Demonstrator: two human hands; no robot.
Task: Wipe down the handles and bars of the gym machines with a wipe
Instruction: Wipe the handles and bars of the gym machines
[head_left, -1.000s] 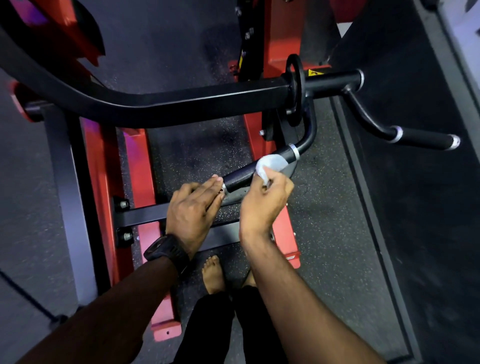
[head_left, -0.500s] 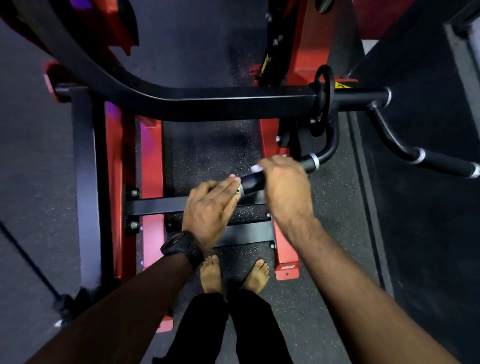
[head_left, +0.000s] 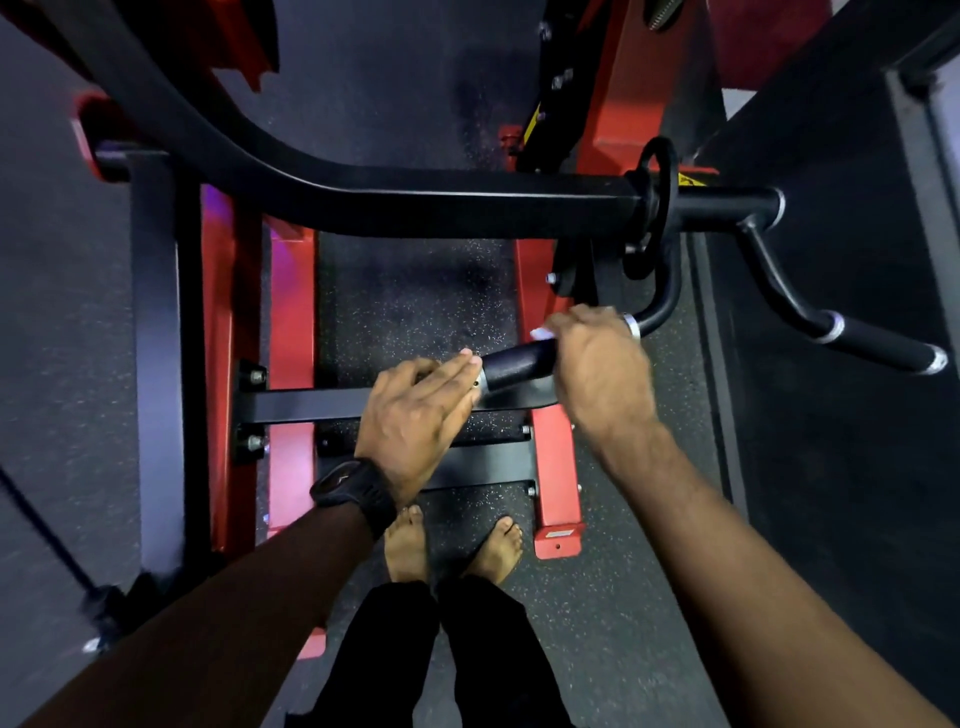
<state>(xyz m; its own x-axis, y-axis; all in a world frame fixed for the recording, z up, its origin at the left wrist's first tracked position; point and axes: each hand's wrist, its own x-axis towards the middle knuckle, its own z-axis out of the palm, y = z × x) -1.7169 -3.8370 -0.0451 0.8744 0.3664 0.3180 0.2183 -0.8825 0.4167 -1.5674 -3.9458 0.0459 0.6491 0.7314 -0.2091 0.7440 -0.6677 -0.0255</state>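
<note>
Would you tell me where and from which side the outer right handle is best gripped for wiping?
Take the outer handle on its black grip between the two silver collars, coming from above and wrapping right round it. That stretch is straight, round and nearly level, jutting free of the frame.

Head-height view, steeply downward, close.
</note>
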